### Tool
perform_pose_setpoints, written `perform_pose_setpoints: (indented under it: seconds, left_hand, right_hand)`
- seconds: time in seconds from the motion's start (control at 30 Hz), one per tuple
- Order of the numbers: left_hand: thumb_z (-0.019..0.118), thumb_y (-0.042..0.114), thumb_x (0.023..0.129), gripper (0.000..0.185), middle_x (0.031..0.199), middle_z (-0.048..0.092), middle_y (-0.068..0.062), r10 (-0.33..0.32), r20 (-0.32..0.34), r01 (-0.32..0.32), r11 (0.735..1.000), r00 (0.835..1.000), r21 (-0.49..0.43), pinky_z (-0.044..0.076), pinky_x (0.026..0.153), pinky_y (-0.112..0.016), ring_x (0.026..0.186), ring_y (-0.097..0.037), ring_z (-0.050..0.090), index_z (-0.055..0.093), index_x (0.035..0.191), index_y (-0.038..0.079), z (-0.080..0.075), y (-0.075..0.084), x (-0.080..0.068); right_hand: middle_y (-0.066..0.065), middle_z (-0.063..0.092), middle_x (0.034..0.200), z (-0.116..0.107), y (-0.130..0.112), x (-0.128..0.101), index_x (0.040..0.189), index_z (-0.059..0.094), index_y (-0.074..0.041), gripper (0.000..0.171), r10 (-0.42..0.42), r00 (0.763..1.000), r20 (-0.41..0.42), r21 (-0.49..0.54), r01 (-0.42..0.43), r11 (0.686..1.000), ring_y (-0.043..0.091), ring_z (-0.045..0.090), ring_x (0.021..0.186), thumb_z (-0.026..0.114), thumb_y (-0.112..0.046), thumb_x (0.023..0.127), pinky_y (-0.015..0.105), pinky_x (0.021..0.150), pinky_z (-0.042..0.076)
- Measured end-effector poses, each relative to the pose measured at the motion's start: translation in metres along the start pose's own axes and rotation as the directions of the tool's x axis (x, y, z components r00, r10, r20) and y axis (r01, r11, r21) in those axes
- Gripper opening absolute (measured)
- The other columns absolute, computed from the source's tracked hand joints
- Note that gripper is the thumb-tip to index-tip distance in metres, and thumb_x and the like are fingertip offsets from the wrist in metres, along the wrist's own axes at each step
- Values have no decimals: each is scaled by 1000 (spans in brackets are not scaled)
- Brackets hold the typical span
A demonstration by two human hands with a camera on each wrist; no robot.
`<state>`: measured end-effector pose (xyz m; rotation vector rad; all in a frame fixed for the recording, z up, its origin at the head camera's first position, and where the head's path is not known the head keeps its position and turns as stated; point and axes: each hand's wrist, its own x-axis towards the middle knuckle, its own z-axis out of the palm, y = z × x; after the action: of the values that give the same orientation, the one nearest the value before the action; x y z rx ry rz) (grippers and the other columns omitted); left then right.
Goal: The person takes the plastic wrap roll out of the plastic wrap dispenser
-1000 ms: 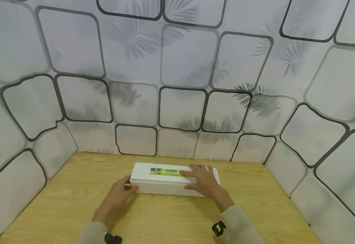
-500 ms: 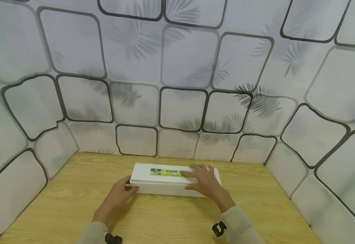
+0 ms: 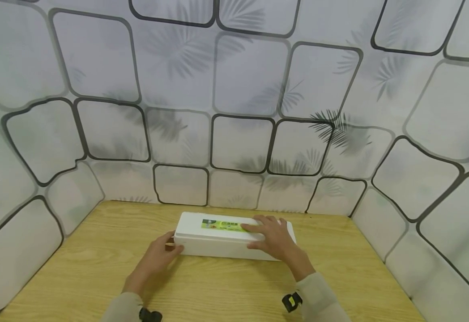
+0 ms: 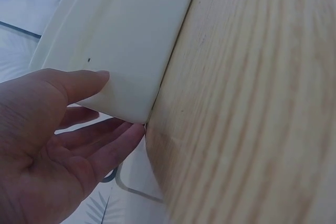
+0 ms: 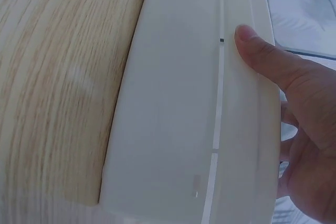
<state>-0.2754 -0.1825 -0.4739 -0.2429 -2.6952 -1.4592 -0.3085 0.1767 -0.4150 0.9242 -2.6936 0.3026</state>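
Note:
A long white lidded box (image 3: 222,247) sits on the wooden table, a green and yellow label (image 3: 220,225) on its lid (image 3: 192,226). My left hand (image 3: 159,255) holds the box's left end. In the left wrist view its thumb lies on the front wall, while the other fingers curl around the end near the bottom corner. Spread over the right part of the lid is my right hand (image 3: 272,237). Its thumb presses the lid's front side in the right wrist view, and its fingers reach over the far edge, partly hidden. A thin bright strip runs between lid and body there.
The wooden table (image 3: 202,290) stretches around the box on all sides. Patterned fabric walls (image 3: 238,143) with dark rounded squares and leaf prints enclose its back and sides. A black strap piece (image 3: 292,302) hangs by the right sleeve.
The lid has risen slightly and shifted a little right, with the right hand moving along. The left hand has stayed at the box's left end.

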Motion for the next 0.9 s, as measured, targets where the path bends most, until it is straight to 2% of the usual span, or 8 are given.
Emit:
perform_pose_setpoints:
  seconds: [0.6, 0.9]
  left_hand:
    - [70, 12, 98, 54, 126, 67, -32, 12, -11, -12, 1000, 1000, -8, 62, 91, -50, 104, -40, 73, 51, 143, -10, 1, -3, -1]
    - [70, 12, 98, 54, 124, 67, -31, 20, -4, -20, 1000, 1000, -10, 62, 92, -51, 105, -42, 72, 50, 144, -10, 0, -3, 0]
  right_hand:
    - [12, 59, 148, -9, 5, -10, 138, 67, -34, 56, 41, 999, -14, 5, -41, 999, 42, 58, 128, 79, -46, 85, 77, 100, 41]
    - [11, 61, 145, -10, 9, -18, 137, 68, -33, 58, 64, 997, -53, 9, -63, 998, 40, 59, 126, 81, -46, 82, 75, 99, 42]
